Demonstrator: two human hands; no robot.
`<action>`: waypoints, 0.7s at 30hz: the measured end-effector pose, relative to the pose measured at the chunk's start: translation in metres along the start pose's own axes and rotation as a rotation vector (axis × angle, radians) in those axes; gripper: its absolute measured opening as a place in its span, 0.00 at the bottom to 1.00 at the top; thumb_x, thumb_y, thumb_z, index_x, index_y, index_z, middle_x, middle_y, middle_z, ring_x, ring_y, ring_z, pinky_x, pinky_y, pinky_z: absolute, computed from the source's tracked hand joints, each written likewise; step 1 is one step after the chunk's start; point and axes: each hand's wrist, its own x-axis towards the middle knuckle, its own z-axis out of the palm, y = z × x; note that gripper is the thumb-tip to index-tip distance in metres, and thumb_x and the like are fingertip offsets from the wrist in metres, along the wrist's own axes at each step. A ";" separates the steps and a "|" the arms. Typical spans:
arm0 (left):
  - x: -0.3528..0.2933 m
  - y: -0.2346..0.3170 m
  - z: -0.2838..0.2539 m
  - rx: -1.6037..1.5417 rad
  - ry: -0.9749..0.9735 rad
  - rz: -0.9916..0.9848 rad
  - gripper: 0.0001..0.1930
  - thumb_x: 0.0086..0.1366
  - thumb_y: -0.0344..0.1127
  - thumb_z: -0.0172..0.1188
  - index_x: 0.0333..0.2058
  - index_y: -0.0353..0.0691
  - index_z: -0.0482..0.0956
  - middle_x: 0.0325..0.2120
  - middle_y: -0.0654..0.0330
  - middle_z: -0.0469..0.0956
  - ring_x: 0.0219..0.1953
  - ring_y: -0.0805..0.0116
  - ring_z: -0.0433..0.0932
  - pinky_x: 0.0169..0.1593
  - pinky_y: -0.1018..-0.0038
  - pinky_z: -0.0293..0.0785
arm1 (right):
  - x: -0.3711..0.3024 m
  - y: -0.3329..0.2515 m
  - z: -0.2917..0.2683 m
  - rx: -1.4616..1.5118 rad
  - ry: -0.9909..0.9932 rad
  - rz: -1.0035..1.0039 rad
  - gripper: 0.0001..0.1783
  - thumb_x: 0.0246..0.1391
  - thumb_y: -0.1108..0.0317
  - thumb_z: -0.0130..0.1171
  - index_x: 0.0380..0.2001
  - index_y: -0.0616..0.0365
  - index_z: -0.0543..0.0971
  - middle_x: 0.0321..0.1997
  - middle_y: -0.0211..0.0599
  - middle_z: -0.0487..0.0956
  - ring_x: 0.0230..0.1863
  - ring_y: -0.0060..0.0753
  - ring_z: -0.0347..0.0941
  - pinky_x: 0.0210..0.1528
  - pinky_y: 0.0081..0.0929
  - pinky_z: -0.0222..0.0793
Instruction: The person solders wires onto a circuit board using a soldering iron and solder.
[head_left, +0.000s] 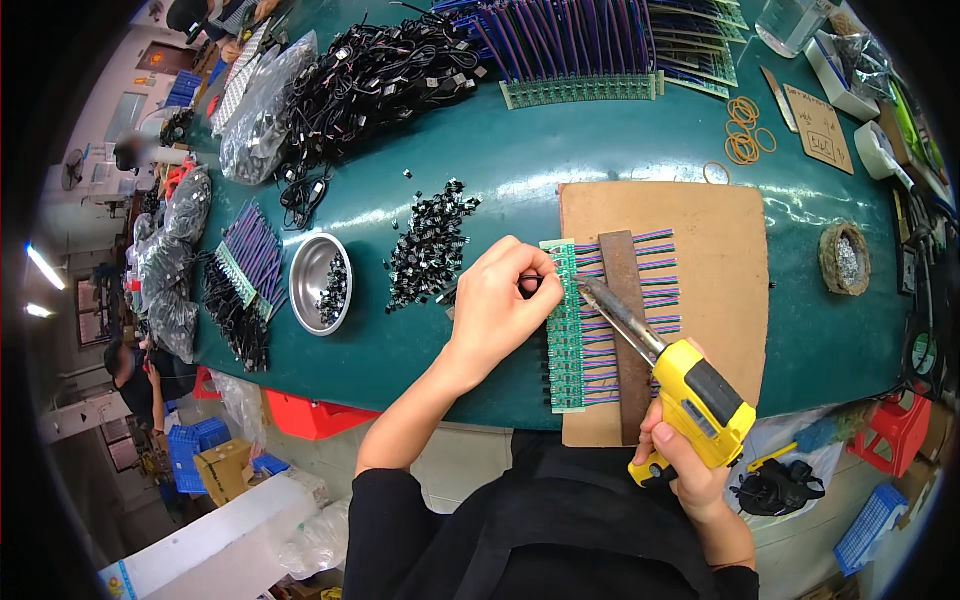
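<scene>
My right hand grips a yellow and black soldering gun by its handle. The gun's metal tip slants up-left to the upper part of a green circuit board panel. Beside that tip, my left hand is closed in a pinch on a thin black cable, mostly hidden by the fingers, at the panel's left edge. Rows of coloured wires run rightward from the panel. A rusty flat metal bar lies across them, on a cardboard sheet.
Left of my hands lie a heap of small black parts and a metal bowl. Black cables and wired panels cover the far side. Rubber bands and a round tin are at right. Other people are at far left.
</scene>
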 end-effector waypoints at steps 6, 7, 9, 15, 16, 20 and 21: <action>-0.001 0.001 0.001 0.024 0.015 -0.004 0.04 0.48 0.28 0.60 0.22 0.37 0.74 0.20 0.62 0.69 0.21 0.72 0.71 0.26 0.75 0.68 | 0.002 0.002 -0.001 -0.051 -0.032 0.048 0.35 0.51 0.74 0.53 0.61 0.60 0.53 0.31 0.37 0.72 0.23 0.24 0.71 0.25 0.21 0.71; -0.001 0.001 0.002 0.024 0.014 -0.004 0.04 0.48 0.28 0.60 0.22 0.37 0.74 0.20 0.62 0.69 0.21 0.72 0.71 0.26 0.75 0.68 | 0.003 0.002 -0.001 -0.050 -0.031 0.049 0.35 0.51 0.74 0.53 0.61 0.60 0.53 0.31 0.37 0.72 0.23 0.24 0.71 0.25 0.21 0.71; -0.002 0.001 0.002 0.027 0.026 0.013 0.04 0.47 0.27 0.60 0.22 0.37 0.74 0.20 0.62 0.69 0.21 0.72 0.71 0.26 0.75 0.68 | 0.004 -0.002 0.001 -0.097 -0.066 0.049 0.37 0.51 0.75 0.53 0.63 0.59 0.50 0.31 0.38 0.72 0.23 0.24 0.70 0.25 0.20 0.70; -0.003 0.001 0.003 0.027 0.052 0.042 0.03 0.48 0.23 0.59 0.22 0.35 0.74 0.20 0.65 0.69 0.20 0.80 0.67 0.25 0.82 0.66 | 0.002 -0.005 0.002 -0.042 -0.025 0.034 0.38 0.50 0.80 0.53 0.63 0.64 0.51 0.30 0.39 0.74 0.25 0.21 0.70 0.26 0.18 0.72; -0.003 0.001 0.003 0.027 0.052 0.043 0.03 0.48 0.23 0.59 0.22 0.35 0.74 0.20 0.65 0.69 0.20 0.80 0.67 0.25 0.82 0.66 | 0.002 -0.005 0.004 -0.042 -0.025 0.034 0.38 0.50 0.80 0.53 0.63 0.64 0.51 0.30 0.39 0.74 0.25 0.21 0.70 0.26 0.18 0.72; -0.003 0.000 0.003 0.042 0.045 0.054 0.03 0.48 0.23 0.59 0.22 0.35 0.74 0.20 0.64 0.70 0.20 0.80 0.67 0.26 0.82 0.66 | 0.004 -0.005 0.006 -0.023 0.022 -0.033 0.38 0.50 0.79 0.53 0.63 0.64 0.51 0.31 0.39 0.74 0.26 0.22 0.70 0.26 0.19 0.73; -0.004 0.000 0.002 0.044 0.040 0.046 0.03 0.48 0.23 0.59 0.22 0.35 0.74 0.20 0.64 0.70 0.20 0.80 0.67 0.26 0.82 0.66 | 0.005 -0.005 0.005 -0.034 0.011 -0.019 0.38 0.50 0.79 0.53 0.63 0.64 0.51 0.31 0.39 0.74 0.26 0.22 0.70 0.26 0.19 0.73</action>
